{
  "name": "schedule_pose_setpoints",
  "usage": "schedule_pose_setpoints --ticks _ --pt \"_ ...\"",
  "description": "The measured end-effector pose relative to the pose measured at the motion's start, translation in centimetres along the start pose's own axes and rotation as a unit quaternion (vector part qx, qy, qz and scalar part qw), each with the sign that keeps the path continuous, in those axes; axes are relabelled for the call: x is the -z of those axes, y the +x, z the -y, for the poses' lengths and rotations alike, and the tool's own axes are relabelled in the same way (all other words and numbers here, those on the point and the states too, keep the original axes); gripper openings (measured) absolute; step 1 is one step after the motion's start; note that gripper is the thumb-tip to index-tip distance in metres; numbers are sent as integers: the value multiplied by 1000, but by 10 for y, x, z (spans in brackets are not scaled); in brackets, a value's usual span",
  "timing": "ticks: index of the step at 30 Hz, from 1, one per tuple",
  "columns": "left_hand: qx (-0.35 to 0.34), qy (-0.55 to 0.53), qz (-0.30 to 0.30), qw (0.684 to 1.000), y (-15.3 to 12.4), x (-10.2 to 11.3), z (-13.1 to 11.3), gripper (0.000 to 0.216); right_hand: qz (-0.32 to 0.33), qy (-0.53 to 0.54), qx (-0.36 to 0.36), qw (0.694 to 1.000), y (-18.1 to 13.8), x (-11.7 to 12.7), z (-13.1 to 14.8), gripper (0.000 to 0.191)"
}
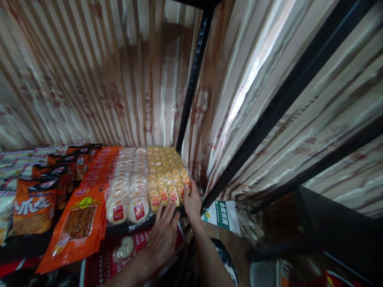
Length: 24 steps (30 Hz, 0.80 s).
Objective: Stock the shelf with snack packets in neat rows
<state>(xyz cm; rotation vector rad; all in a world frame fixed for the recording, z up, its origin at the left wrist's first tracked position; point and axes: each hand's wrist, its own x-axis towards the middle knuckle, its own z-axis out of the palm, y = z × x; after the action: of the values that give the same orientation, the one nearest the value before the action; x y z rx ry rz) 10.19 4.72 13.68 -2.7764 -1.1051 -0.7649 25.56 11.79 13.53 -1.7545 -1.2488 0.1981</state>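
Rows of small yellow wrapped snack packets (164,169) with red labels stand at the right end of the shelf. My left hand (164,229) lies against the lower front of these packets, its fingers stretched out and slightly apart. At their right front corner, my right hand (192,202) rests along the side with fingers extended upward. Neither hand is wrapped round a packet. Just left of the yellow ones sit rows of round white wrapped cakes (138,209) with red labels. Part of the front row's lower edge is hidden behind my left fingers.
Orange snack bags (79,221) and brown-orange chip bags (36,207) fill the shelf's left side. Black posts (193,79) rise at the corner before printed curtain sheeting (119,71). A red basket (103,255) holding a round white packet (123,249) is below.
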Motion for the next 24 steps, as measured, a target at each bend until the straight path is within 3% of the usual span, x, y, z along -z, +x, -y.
schedule_pose_setpoints --ticks 13,19,24 --pt "11 -53 9 999 -2 -8 5 41 48 6 -17 999 6 3 7 65" --pt "38 -70 29 996 1 -7 3 38 45 9 -69 997 10 1 7 66" --pt "51 -84 67 993 7 0 3 38 66 -16 -45 997 9 -2 4 69"
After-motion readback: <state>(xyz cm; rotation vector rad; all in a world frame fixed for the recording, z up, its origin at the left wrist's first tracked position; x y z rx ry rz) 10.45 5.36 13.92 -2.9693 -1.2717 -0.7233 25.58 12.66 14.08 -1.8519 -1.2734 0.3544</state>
